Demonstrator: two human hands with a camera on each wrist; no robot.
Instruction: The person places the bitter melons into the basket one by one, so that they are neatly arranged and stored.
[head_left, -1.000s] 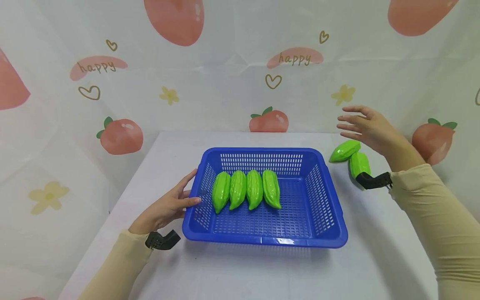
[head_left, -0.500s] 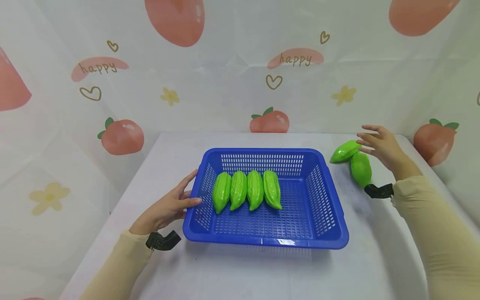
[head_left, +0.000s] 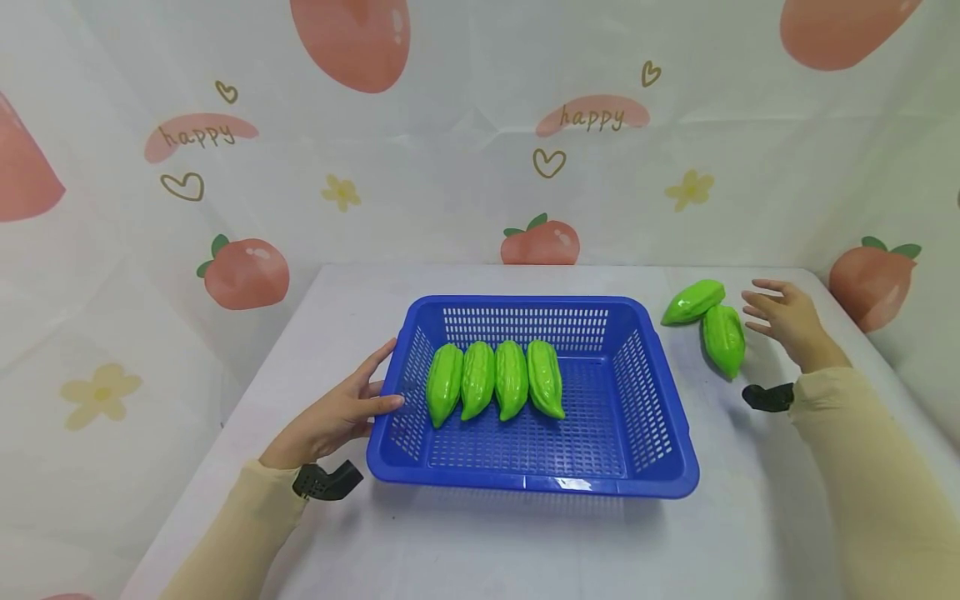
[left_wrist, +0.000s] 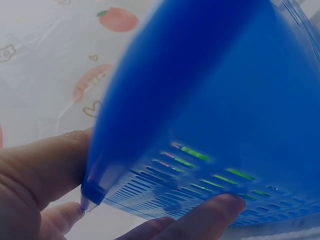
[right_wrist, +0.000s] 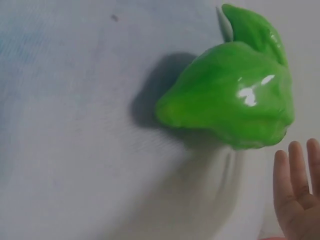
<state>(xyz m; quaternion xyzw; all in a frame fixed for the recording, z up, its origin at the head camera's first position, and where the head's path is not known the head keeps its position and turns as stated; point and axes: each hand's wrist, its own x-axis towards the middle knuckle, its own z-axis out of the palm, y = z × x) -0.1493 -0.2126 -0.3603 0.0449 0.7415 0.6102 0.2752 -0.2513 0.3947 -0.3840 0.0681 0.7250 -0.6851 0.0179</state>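
My left hand (head_left: 341, 414) grips the left rim of the blue plastic basket (head_left: 517, 482), thumb over the edge. In the left wrist view, fingers (left_wrist: 210, 215) lie against the slotted outer wall. Several glossy green, ridged bitter melons (head_left: 512, 379) lie side by side in the basket's left half, pointed ends toward me. On the table at the right, a near bitter melon (head_left: 724, 340) points toward me, its blunt end close to a far bitter melon (head_left: 693, 302). Just right of this pair my right hand (head_left: 793, 323) hovers with fingers spread and nothing in them.
The white-covered table (head_left: 480, 554) runs back to a white curtain (head_left: 442, 158) printed with peaches, flowers and hearts. Black camera mounts (head_left: 327, 481) stick out from both wrists. The basket takes up the table's middle.
My right hand has come down and moved right and nearer, from above the two loose bitter melons to beside them. The left hand and basket have stayed in place.
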